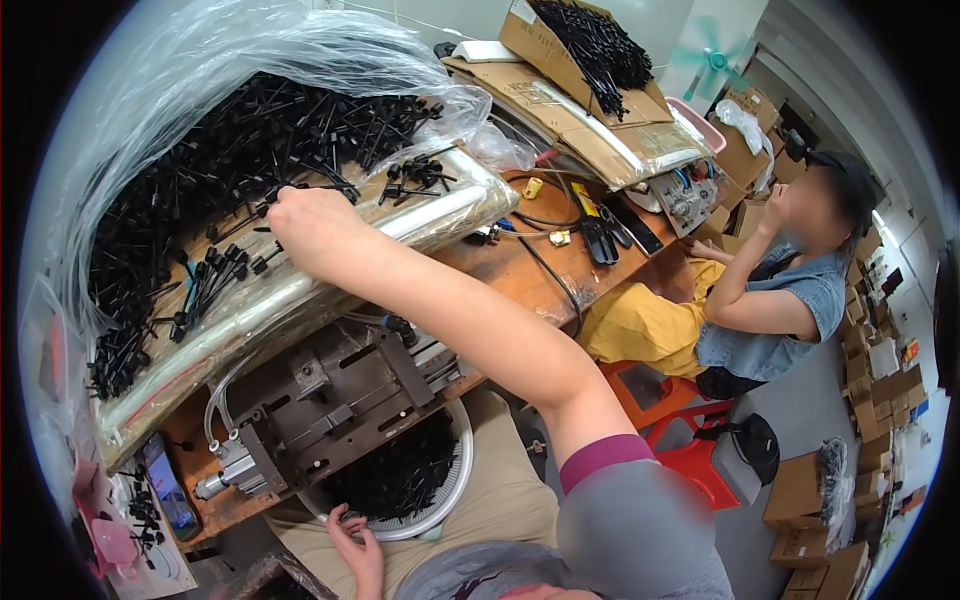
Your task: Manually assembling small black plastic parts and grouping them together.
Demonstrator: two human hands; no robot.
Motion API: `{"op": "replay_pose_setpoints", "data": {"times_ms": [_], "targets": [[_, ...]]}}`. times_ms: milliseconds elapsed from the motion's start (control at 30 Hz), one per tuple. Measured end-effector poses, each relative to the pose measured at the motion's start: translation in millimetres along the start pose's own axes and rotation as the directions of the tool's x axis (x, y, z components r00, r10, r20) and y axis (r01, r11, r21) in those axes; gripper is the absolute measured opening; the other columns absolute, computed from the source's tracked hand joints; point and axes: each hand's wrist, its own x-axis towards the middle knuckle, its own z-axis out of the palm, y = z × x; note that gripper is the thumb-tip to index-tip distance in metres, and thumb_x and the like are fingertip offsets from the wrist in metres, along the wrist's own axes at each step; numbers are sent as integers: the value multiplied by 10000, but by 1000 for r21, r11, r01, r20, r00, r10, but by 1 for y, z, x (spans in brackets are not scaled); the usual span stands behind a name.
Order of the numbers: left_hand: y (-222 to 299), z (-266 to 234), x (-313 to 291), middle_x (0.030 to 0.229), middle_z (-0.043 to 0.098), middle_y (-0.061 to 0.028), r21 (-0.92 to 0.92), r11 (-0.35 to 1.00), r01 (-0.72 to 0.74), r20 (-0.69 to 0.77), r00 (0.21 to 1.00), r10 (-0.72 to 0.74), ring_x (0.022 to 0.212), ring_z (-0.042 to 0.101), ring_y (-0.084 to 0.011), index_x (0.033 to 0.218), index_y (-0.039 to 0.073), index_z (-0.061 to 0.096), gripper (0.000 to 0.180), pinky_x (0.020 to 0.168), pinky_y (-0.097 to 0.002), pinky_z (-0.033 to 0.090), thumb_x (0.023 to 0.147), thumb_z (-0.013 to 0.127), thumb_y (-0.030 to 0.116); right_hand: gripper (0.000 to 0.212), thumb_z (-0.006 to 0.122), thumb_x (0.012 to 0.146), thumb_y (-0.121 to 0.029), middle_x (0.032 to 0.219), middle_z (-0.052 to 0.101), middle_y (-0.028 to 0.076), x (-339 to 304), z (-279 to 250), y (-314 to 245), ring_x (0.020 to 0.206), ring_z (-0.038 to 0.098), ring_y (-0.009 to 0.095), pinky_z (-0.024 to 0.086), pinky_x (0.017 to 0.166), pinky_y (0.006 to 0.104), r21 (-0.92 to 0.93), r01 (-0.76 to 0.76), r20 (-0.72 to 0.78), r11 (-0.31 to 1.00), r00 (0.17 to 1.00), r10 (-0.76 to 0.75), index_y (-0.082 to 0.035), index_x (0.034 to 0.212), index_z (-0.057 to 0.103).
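Observation:
My right hand (318, 232) reaches across to a tray (440, 215) with a pale raised edge, beside a heap of black stemmed parts (270, 130) with thicker ends. Its fingers are curled together; whatever they grip is hidden. A smaller bunch of the same black parts (215, 275) lies just left of that hand. My left hand (357, 545) rests low by the rim of a round white basket (462, 470) on my lap, fingers apart and holding nothing. More black parts fill the basket. Above it sits a dark metal fixture (340, 405) with a silver cylinder (235, 468).
Clear plastic sheeting (270, 45) surrounds the heap. A phone (170, 485) lies at the bench's left end; pliers with black handles (600, 238) lie right of the tray. A cardboard box (545, 40) of black parts stands behind. Another person (770, 290) sits at right near red stools (690, 450).

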Motion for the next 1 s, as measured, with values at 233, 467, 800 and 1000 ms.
{"op": "replay_pose_setpoints", "data": {"times_ms": [233, 467, 800, 1000], "targets": [[-8, 3, -1, 1229, 543, -167, 8, 999, -46, 5, 999, 46, 837, 601, -157, 1355, 18, 397, 613, 802, -281, 467, 765, 485, -124, 102, 603, 723, -6, 856, 612, 145, -7, 2, 12, 849, 662, 310, 546, 723, 403, -8, -6, -67, 1000, 998, 5, -33, 810, 649], [16, -4, -2, 1202, 544, -168, 75, 997, -31, -1, 1000, 31, 846, 623, -207, 1316, 2, 426, 573, 793, -313, 495, 764, 524, -118, 187, 646, 713, -16, 949, 615, 133, -11, -7, 10, 865, 639, 340, 532, 791, 414, 52, -39, -113, 998, 993, 45, -10, 897, 680], [142, -19, 23, 1045, 655, -174, 157, 799, -580, 228, 808, 543, 872, 671, -254, 1181, 3, 540, 459, 763, -352, 529, 745, 604, -127, 224, 638, 704, 64, 913, 590, 97, -51, -30, -7, 789, 634, 278, 534, 676, 357, 88, 211, -425, 974, 892, -155, -14, 913, 657], [213, -33, 52, 1187, 563, -210, -334, 807, -486, -186, 874, 450, 922, 657, -240, 1265, -47, 490, 551, 824, -327, 574, 756, 702, -56, 455, 629, 605, 132, 987, 647, 175, -118, -49, -76, 834, 673, 294, 576, 706, 372, 196, 356, -397, 914, 881, -258, 40, 1042, 714]]}}
